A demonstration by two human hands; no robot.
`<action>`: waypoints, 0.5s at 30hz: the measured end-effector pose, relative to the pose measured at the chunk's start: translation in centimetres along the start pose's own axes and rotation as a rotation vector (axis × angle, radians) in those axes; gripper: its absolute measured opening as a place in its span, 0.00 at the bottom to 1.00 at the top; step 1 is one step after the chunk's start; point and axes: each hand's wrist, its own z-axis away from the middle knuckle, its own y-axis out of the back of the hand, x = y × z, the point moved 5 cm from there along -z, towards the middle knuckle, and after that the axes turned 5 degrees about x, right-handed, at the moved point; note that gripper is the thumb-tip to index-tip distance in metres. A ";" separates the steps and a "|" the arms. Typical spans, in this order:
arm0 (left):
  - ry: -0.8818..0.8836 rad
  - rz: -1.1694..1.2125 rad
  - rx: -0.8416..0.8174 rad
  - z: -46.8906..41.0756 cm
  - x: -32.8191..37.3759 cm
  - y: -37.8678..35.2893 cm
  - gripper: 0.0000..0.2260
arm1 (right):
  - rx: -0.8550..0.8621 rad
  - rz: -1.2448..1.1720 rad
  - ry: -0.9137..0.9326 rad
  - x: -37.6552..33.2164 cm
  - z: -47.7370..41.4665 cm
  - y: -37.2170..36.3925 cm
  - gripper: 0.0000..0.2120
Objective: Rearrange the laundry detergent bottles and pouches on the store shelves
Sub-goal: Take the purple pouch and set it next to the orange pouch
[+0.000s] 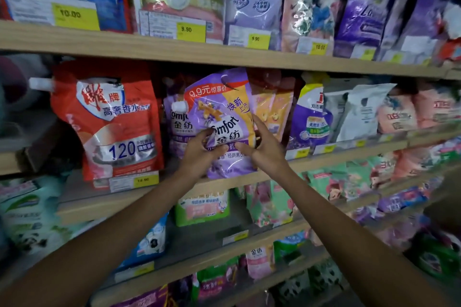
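Left hand [199,151]: fingers curled, pinching the lower front of the glossy purple plastic Comfort pouch [224,122].
Right hand [262,147]: half spread, thumb and fingers gripping the same pouch's right edge.
Pouch: between both hands, tilted, bottom at the pale wooden shelf [324,161] lip.
Left of the hands: tall red spouted pouch [114,122], upright.

Open gap between red pouch [109,119] and purple Comfort pouches [222,122]; shelf board [224,55] close overhead; right side packed.
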 end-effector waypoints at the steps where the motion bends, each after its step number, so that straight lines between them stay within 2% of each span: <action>1: 0.007 0.004 0.024 -0.1 0.0 -0.4 0.26 | -0.025 0.012 0.008 0.4 -0.5 0.1 0.39; 6: 0.054 0.059 0.110 -0.1 -0.5 -1.2 0.27 | -0.131 -0.052 0.040 2.1 -2.2 -0.4 0.39; 12: 0.010 0.059 0.218 -0.3 0.7 -0.2 0.18 | -0.120 -0.120 0.087 1.6 -4.2 -1.6 0.34; 15: 0.011 0.055 0.259 -1.1 1.3 1.0 0.21 | -0.096 -0.169 0.119 0.7 -5.1 -2.5 0.33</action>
